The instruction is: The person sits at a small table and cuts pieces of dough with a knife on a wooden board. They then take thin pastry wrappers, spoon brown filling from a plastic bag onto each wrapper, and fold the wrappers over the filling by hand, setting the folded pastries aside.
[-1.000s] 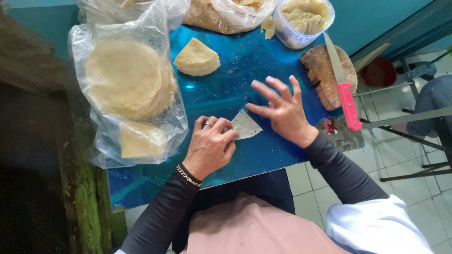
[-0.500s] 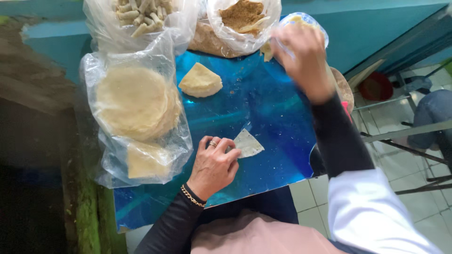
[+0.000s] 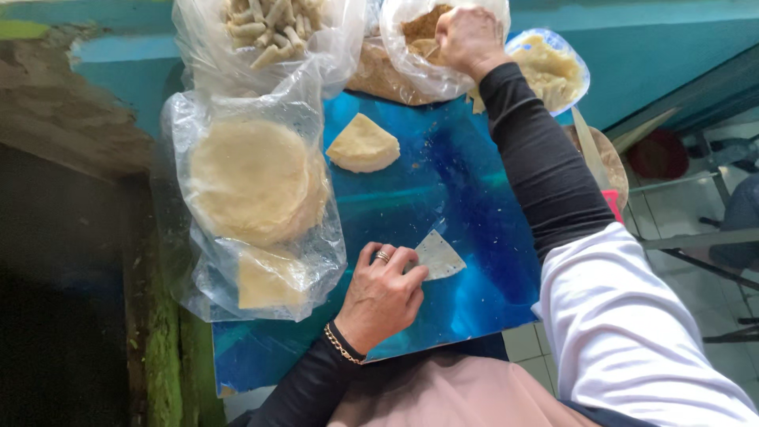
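Observation:
A thin, pale wedge of wrapper (image 3: 439, 255) lies flat on the shiny blue board (image 3: 443, 182). My left hand (image 3: 385, 294), with a ring and a bracelet, pins the wrapper's left edge with its fingertips. My right hand (image 3: 468, 36) is stretched to the far side, its fingers closed inside a clear bag of brown crumbly filling (image 3: 423, 35). What it grips in there is hidden. A stack of wedge-cut wrappers (image 3: 364, 145) rests farther up the board.
A plastic bag with round wrappers (image 3: 251, 180) covers the board's left side. A bag of rolled sticks (image 3: 267, 28) is at the back left, a bowl of pale filling (image 3: 549, 69) at the back right. A wooden cutting board (image 3: 610, 162) shows behind my right sleeve.
My right hand left the wrapper, swung up to the back and went into the bag of brown filling. My left hand stayed on the wrapper.

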{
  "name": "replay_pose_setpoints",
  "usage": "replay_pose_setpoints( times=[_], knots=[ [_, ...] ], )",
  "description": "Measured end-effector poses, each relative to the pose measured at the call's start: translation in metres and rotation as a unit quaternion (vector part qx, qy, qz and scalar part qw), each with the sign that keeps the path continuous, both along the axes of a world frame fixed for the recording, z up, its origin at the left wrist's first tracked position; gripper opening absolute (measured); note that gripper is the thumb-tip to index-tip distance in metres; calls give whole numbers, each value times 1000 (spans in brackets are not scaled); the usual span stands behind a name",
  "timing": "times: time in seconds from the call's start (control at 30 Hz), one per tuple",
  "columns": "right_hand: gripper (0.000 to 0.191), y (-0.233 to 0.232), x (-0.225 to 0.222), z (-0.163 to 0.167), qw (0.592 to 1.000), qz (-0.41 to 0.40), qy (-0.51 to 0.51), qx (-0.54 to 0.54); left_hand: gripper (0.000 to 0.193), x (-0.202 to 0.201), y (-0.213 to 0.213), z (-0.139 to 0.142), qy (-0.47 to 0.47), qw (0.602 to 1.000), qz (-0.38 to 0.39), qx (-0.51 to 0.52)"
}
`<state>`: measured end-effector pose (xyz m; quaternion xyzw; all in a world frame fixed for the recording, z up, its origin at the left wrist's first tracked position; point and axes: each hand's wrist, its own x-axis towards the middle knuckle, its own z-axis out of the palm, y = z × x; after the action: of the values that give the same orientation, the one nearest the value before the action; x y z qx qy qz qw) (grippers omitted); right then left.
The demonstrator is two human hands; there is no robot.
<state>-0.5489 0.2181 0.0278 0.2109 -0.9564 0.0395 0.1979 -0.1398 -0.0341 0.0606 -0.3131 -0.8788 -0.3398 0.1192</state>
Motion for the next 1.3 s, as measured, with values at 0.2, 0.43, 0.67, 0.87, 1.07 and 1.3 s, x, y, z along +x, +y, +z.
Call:
replay_pose_setpoints(
  times=[0.2,0.43,0.67,0.87,1.07,1.3],
  knots=[
    [14,37,18,3,983,-49,64,-164,16,0,7,0,17,1000,10,24],
    [17,55,57,0,951,-47,40,-304,17,3,16,-1,8,999,3,42],
    [21,60,180,35,915,18,-97,-392,21,13,23,-9,-8,993,50,111],
    [13,45,358,38,887,77,-239,-387,17,19,31,-17,-34,981,113,155],
    [9,28,430,31,938,40,-162,-304,37,31,34,-15,18,995,57,77],
    [8,27,444,32,968,48,-65,-238,42,36,40,-16,58,998,27,-12]
  ],
)
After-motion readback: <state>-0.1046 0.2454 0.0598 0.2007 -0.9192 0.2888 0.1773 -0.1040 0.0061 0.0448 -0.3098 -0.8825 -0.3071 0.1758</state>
